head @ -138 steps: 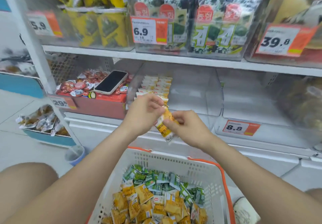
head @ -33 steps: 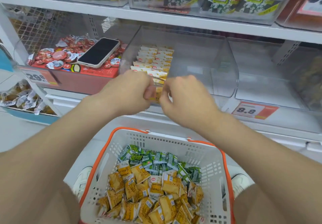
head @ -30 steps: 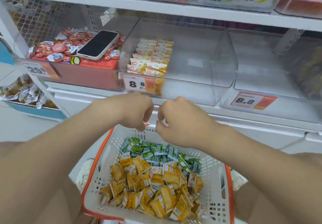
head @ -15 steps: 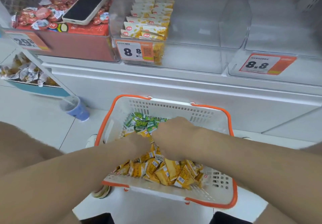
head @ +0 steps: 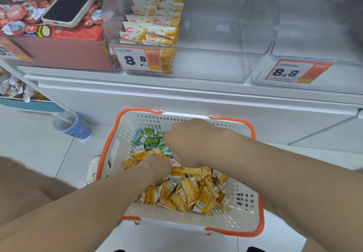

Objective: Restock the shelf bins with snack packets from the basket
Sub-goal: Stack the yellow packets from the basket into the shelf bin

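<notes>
Setting: a shop aisle with a white tiled floor (head: 35, 149) and a white shelf (head: 176, 92) that runs beyond both hands.
Basket: a white basket (head: 259, 208) with an orange rim stands on the floor below the shelf, and both hands reach into it.
Left hand: the left hand (head: 155, 168) is sunk among the yellow packets (head: 186, 191). Its fingers are buried, so whether it grips 1 cannot be told.
Right hand: the right hand (head: 190, 139) lies just beyond the left, knuckles up. Its fingers curl down beside the green packets (head: 147, 139), and what they hold, if anything, is hidden.
Bin: a clear bin (head: 216, 41) sits up beyond the hands, with stocked packets (head: 151, 26) standing in 2 rows at its left side.
Price tag: a price tag (head: 137, 59) on the bin's front reads 8.8.
Phone: a phone (head: 72, 2) lies face up on red snacks (head: 19, 16), far up to the left of the left hand.
Cup: a blue cup (head: 72, 126) stands on the floor, left of the basket.
</notes>
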A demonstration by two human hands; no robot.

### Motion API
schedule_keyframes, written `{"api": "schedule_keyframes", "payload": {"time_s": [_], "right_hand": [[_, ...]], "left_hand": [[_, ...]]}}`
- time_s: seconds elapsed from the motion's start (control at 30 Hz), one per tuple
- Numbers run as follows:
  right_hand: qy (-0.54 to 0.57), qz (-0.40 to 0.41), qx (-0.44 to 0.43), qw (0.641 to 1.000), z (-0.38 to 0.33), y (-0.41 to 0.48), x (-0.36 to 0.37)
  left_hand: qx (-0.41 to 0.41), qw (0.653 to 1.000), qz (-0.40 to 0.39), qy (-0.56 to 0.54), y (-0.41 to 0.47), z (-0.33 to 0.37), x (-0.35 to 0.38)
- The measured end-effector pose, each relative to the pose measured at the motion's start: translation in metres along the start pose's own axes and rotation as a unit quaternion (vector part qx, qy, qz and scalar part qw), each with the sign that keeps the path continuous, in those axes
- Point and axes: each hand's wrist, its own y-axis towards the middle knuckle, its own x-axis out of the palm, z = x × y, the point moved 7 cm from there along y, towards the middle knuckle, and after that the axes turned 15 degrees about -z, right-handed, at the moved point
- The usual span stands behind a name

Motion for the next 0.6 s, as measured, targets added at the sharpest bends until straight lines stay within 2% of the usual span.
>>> {"api": "schedule_keyframes", "payload": {"time_s": [0.07, 0.2, 0.3, 0.4, 0.5, 0.6], "right_hand": [[0.006, 0.001, 0.011, 1.000, 0.005, -0.005, -0.002], [0.032, -0.011, 0.038, 0.999, 0.027, -0.018, 0.000], [0.049, -0.038, 0.066, 0.996, 0.043, -0.030, 0.006], [0.061, -0.052, 0.097, 0.992, 0.059, -0.043, 0.005], [0.066, -0.020, 0.123, 0.990, 0.072, -0.055, -0.008], [0.088, 0.040, 0.124, 0.987, 0.079, -0.065, -0.026]], "left_hand": [[0.002, 0.998, 0.022, -0.052, -0.010, 0.001, -0.017], [0.028, 0.995, 0.053, -0.077, -0.014, 0.000, -0.045], [0.087, 0.974, 0.125, -0.165, -0.019, 0.000, -0.075], [0.122, 0.940, 0.188, -0.255, -0.042, -0.001, -0.111], [0.144, 0.891, 0.262, -0.341, -0.089, -0.006, -0.143], [0.191, 0.834, 0.267, -0.444, -0.138, -0.013, -0.164]]}}
